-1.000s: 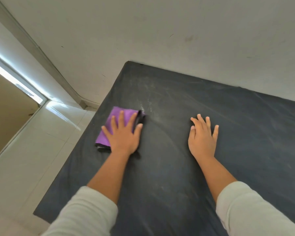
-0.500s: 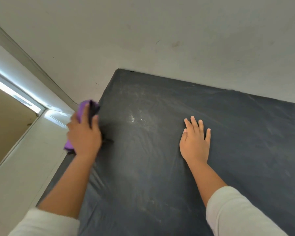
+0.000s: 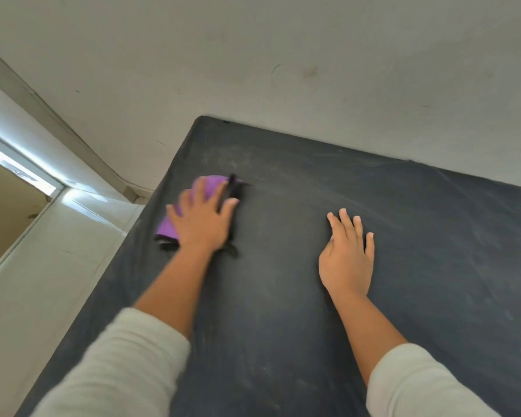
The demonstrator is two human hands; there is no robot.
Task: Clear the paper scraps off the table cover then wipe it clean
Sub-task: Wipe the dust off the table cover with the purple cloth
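Note:
A dark grey table cover (image 3: 283, 296) fills the lower right of the head view, with faint pale smears near its far left corner. A folded purple cloth (image 3: 211, 183) with a black edge lies on the cover near its left edge. My left hand (image 3: 202, 221) presses flat on the cloth with its fingers spread; it looks blurred. My right hand (image 3: 348, 254) rests flat on the bare cover to the right, fingers straight. No paper scraps show on the cover.
A grey wall (image 3: 283, 55) runs along the table's far edge. A pale tiled floor (image 3: 42, 281) lies beyond the left edge, with a bright doorway strip (image 3: 18, 170) at the far left.
My left hand has swept the purple cloth from the table's left edge back rightwards onto the cover. My right hand has stayed flat in place.

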